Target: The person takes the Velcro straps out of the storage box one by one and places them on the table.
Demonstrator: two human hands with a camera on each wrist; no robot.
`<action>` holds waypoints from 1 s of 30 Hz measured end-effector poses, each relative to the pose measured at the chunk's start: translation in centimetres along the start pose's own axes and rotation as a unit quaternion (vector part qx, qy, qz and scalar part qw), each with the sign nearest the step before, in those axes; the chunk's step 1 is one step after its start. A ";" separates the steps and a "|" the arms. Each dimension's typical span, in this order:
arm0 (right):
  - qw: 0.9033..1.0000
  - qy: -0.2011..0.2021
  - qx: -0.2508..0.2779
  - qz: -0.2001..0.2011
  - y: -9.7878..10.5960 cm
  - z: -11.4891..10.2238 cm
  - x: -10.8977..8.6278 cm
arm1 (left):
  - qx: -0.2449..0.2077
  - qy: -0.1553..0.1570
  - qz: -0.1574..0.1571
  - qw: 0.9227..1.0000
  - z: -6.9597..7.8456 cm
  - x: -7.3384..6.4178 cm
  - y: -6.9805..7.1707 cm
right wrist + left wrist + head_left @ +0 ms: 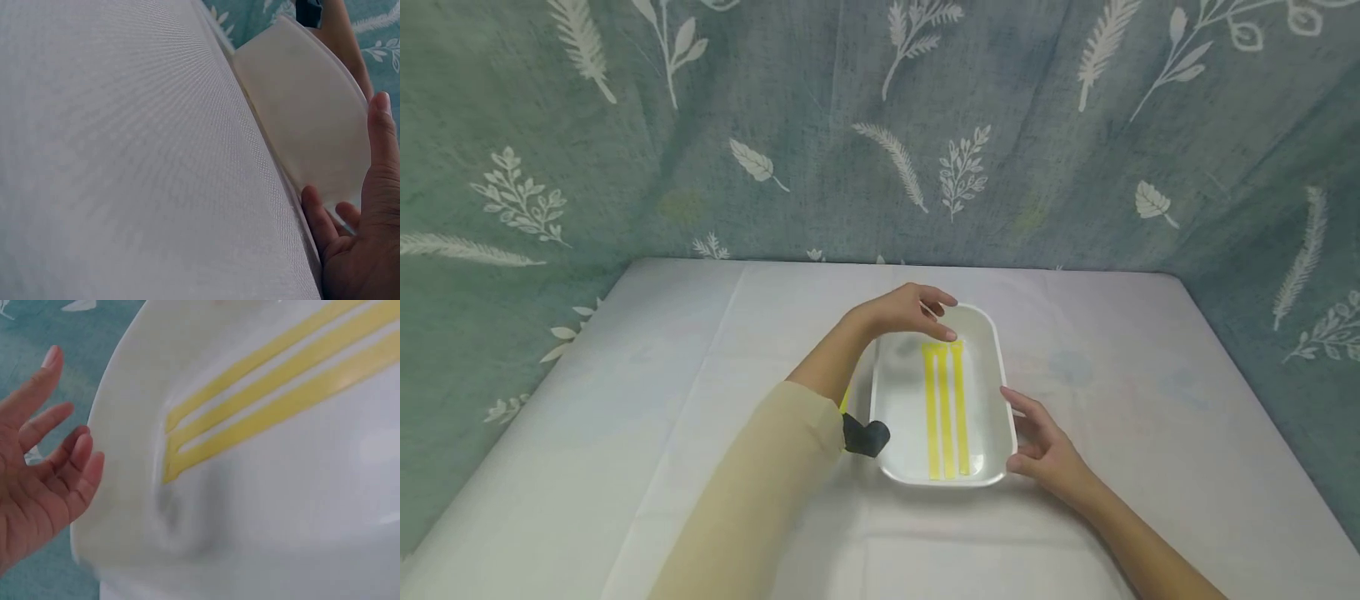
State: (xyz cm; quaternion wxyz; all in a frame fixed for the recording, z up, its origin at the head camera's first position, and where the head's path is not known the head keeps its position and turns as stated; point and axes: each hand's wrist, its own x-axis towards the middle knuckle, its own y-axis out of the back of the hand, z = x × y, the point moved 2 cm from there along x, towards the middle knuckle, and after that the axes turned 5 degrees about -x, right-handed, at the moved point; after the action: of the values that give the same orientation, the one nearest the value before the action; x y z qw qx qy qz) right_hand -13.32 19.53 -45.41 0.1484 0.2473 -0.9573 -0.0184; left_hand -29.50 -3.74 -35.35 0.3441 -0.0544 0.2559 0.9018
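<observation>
A white rectangular tray point(898, 400) with rounded corners and raised walls lies on the cloth-covered table. Three long yellow strips point(945, 412) lie side by side along its floor, meeting at the far end. Over that far end my left hand point(910, 312) hovers, fingers loosely bent and nothing between them. The left wrist view shows the same hand point(47, 462) beside the tray's curved end wall. My right hand point(1048, 454) rests against the tray's right wall, index fingertip and thumb at the rim. From the right wrist, its thumb point(382, 131) points up beside the outer wall.
Under my left forearm a black device point(865, 437) on the wrist overlaps the tray's near left edge. White cloth point(662, 500) covers the table, with a few creases. A grey-green curtain with leaf prints point(820, 167) hangs behind and at both sides.
</observation>
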 end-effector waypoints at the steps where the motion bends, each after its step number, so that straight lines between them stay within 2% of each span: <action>1: 1.000 -0.002 0.001 0.000 0.0 0.0 0.0 | -0.003 0.010 -0.004 1.000 -0.2 0.3 -0.4; 5: 1.000 0.000 0.004 -0.007 -0.2 0.3 -0.1 | -0.021 0.053 -0.004 0.998 -1.0 1.0 -2.1; 9: 1.000 0.006 -0.005 -0.005 -0.1 0.3 -0.1 | 0.005 0.072 0.019 0.997 -1.9 1.4 -3.4; 13: 1.000 0.009 0.000 -0.003 0.0 0.3 0.0 | 0.048 0.065 0.047 0.996 -2.8 1.8 -4.3; 19: 1.000 0.008 0.005 -0.005 0.1 0.1 0.0 | 0.129 0.027 0.083 0.988 -3.3 2.5 -5.4; 24: 1.000 -0.003 -0.002 -0.001 0.1 0.1 0.0 | 0.161 0.039 0.099 0.981 -3.0 2.7 -6.1; 30: 1.000 -0.002 0.004 -0.007 0.1 0.0 0.0 | 0.189 0.038 0.100 0.976 -2.3 2.9 -7.0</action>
State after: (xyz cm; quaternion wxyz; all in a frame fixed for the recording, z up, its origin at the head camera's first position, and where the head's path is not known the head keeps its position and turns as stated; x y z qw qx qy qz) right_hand -13.37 19.57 -45.37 0.1453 0.2540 -0.9561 -0.0165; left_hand -27.34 1.28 -41.16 0.2467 0.0034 0.4384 0.8642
